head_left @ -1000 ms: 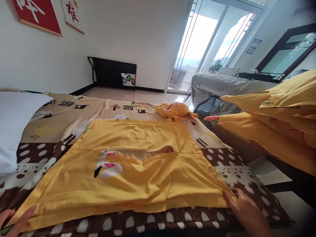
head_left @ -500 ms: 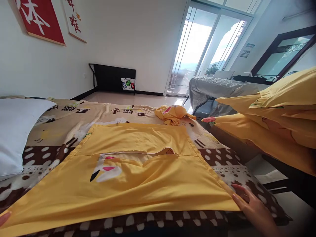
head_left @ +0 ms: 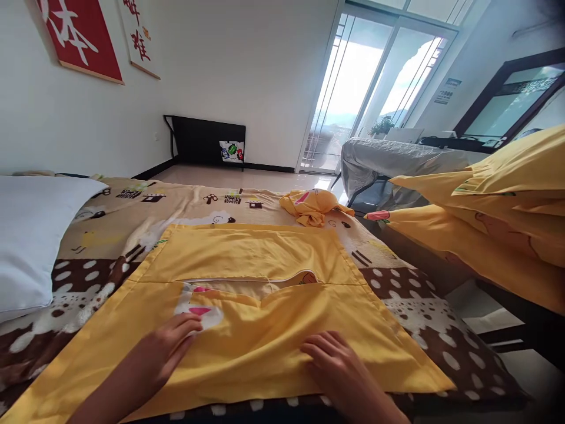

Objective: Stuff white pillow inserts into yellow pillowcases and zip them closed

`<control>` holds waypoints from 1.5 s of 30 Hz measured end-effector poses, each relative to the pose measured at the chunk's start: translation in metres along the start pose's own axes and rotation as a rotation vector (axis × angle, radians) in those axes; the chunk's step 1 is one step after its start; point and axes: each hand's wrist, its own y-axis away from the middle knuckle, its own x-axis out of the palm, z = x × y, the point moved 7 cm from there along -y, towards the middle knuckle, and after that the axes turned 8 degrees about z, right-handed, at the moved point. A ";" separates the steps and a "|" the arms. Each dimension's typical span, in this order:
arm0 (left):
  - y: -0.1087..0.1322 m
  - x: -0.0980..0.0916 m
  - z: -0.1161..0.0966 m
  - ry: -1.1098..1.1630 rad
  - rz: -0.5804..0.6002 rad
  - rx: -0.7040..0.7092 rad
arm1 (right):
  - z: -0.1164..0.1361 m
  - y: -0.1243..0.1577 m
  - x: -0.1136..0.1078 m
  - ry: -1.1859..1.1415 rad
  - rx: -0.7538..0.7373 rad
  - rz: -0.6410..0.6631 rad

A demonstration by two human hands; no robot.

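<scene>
A yellow pillowcase (head_left: pixel 265 253) lies spread over the bed, with a zipped slit (head_left: pixel 265 282) gaping across it and a pink-and-white print left of the slit. Over that print is my left hand (head_left: pixel 174 341), its fingers curled together near the thumb. Whether cloth is pinched in them cannot be seen. My right hand (head_left: pixel 333 359) rests on or just above the pillowcase's lower right part, fingers bent and slightly apart, with nothing visible in them. The cloth between my hands is wrinkled.
A white pillow (head_left: pixel 35 235) lies at the left on the patterned blanket (head_left: pixel 106 229). A crumpled yellow cloth (head_left: pixel 313 203) sits at the bed's far side. More yellow fabric (head_left: pixel 507 229) hangs at the right. Beyond stands a plastic-covered piece of furniture (head_left: pixel 392 156).
Both hands have left the pillowcase's lower corners and come inward over its middle. The view has shifted slightly. The zipped slit looks the same.
</scene>
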 end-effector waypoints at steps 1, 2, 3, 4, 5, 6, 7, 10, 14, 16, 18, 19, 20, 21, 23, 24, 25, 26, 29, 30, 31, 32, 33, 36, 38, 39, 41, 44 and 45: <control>-0.025 0.004 -0.018 0.067 0.051 0.059 | 0.011 -0.008 0.010 -0.010 -0.042 0.038; -0.051 0.005 -0.036 0.128 0.083 0.108 | 0.017 -0.013 0.020 -0.017 -0.055 0.067; -0.075 0.004 -0.053 0.177 0.094 0.138 | 0.020 -0.016 0.030 -0.020 -0.055 0.087; -0.097 0.002 -0.068 0.208 0.107 0.161 | 0.020 -0.017 0.038 -0.020 -0.047 0.095; -0.115 -0.001 -0.080 0.218 0.100 0.162 | 0.019 -0.017 0.046 -0.019 -0.031 0.094; -0.129 -0.004 -0.089 0.217 0.090 0.156 | 0.016 -0.016 0.054 -0.019 -0.011 0.088; -0.138 -0.006 -0.096 0.211 0.075 0.143 | 0.013 -0.014 0.061 -0.017 0.007 0.080; -0.145 -0.008 -0.104 0.193 0.044 0.108 | 0.005 -0.004 0.078 0.012 0.015 0.011; -0.139 0.002 -0.100 0.106 0.042 0.148 | 0.001 0.009 0.097 0.037 -0.090 0.009; -0.139 0.006 -0.097 0.037 0.019 0.180 | 0.001 0.010 0.100 0.050 -0.124 0.076; -0.140 0.007 -0.095 0.000 -0.014 0.187 | 0.003 0.005 0.094 0.036 -0.124 0.144; -0.140 0.008 -0.094 -0.008 -0.029 0.182 | 0.006 -0.001 0.088 0.005 -0.112 0.164; -0.141 0.008 -0.093 -0.012 -0.041 0.174 | 0.008 -0.007 0.080 -0.039 -0.092 0.166; -0.141 0.008 -0.092 -0.016 -0.049 0.167 | 0.011 -0.014 0.071 -0.087 -0.065 0.149; -0.141 0.010 -0.092 -0.025 -0.052 0.164 | 0.017 -0.028 0.058 -0.150 -0.006 0.076; -0.141 0.012 -0.092 -0.031 -0.050 0.166 | 0.020 -0.034 0.057 -0.151 0.010 0.042; -0.141 0.013 -0.092 -0.039 -0.048 0.169 | 0.024 -0.039 0.059 -0.134 0.007 0.021; -0.142 0.015 -0.091 -0.048 -0.044 0.172 | 0.028 -0.043 0.066 -0.103 -0.012 0.016; -0.145 0.019 -0.089 -0.078 -0.027 0.187 | 0.036 -0.047 0.093 0.002 -0.113 0.029; -0.146 0.020 -0.088 -0.087 -0.019 0.195 | 0.037 -0.046 0.100 0.025 -0.149 0.034; -0.147 0.020 -0.088 -0.093 -0.011 0.202 | 0.038 -0.045 0.106 0.038 -0.181 0.048; -0.148 0.021 -0.087 -0.098 -0.002 0.210 | 0.039 -0.043 0.109 0.041 -0.213 0.068; -0.149 0.021 -0.087 -0.102 0.006 0.215 | 0.040 -0.042 0.109 0.038 -0.242 0.093; -0.149 0.019 -0.088 -0.111 0.028 0.222 | 0.041 -0.038 0.106 0.011 -0.274 0.165; -0.149 0.016 -0.089 -0.117 0.040 0.220 | 0.039 -0.036 0.105 -0.029 -0.258 0.189; -0.148 0.015 -0.089 -0.120 0.045 0.214 | 0.038 -0.033 0.105 -0.072 -0.248 0.205; -0.147 0.011 -0.088 -0.125 0.052 0.190 | 0.032 -0.027 0.108 -0.209 -0.221 0.262; -0.143 0.005 -0.085 -0.119 0.051 0.130 | 0.010 -0.015 0.101 -0.351 -0.062 0.256; -0.141 0.003 -0.083 -0.116 0.050 0.105 | 0.000 -0.011 0.094 -0.338 0.012 0.217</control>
